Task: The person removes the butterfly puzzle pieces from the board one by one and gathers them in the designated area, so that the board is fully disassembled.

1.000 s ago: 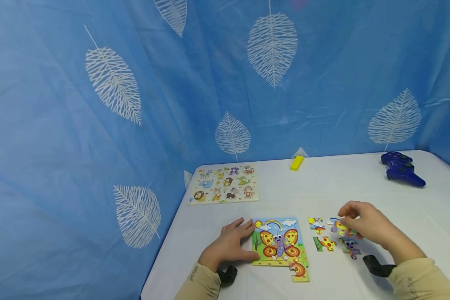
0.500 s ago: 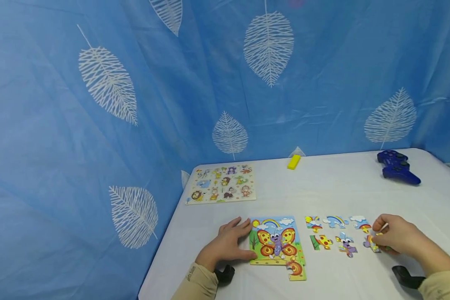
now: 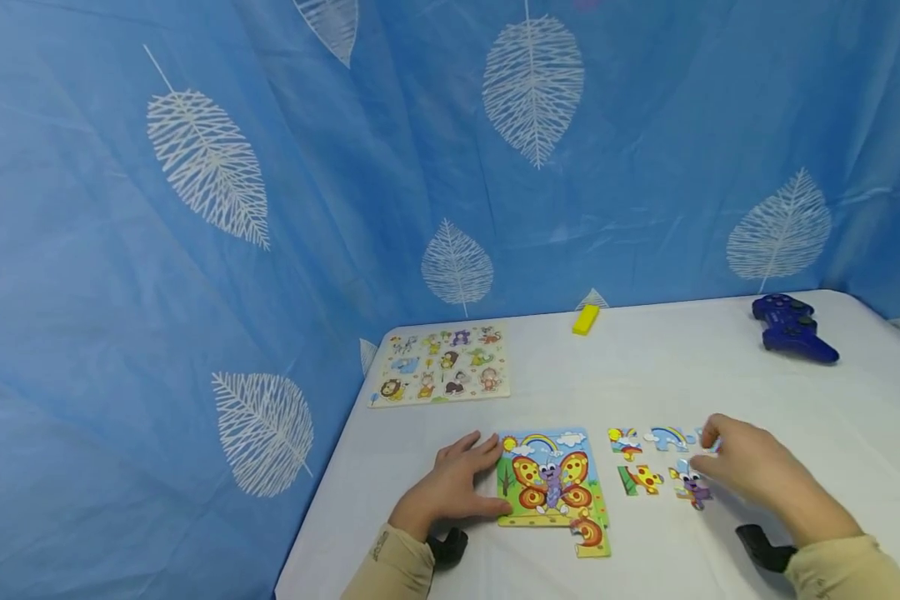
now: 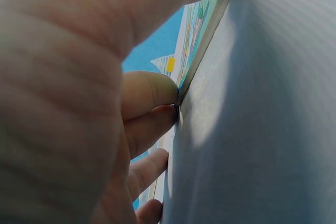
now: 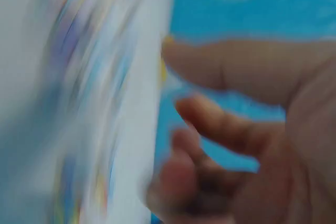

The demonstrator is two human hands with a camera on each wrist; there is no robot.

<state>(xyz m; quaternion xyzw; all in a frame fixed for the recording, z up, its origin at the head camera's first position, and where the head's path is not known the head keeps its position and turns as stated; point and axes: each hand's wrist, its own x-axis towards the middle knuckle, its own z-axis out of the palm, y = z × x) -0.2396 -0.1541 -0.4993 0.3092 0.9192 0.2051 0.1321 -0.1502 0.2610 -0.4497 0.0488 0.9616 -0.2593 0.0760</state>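
Blue cloth [image 3: 390, 208] backs the table [image 3: 540, 575]; my right hand [image 3: 753, 467], blurred up close, thumb and forefinger apart, hides some of the puzzle pieces [image 3: 669, 440]. My left hand [image 3: 453, 487], spread, touches the butterfly board [image 3: 551, 479].

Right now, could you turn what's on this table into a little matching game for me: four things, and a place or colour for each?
1. left hand
2. right hand
3. game controller
4. animal picture board

A. dark blue
B. toward the far left of the table
C. at the right end of the visible loose puzzle pieces
D. at the left side of the butterfly board

Pairs: 1-D, 2-C, 3-A, 4-B.
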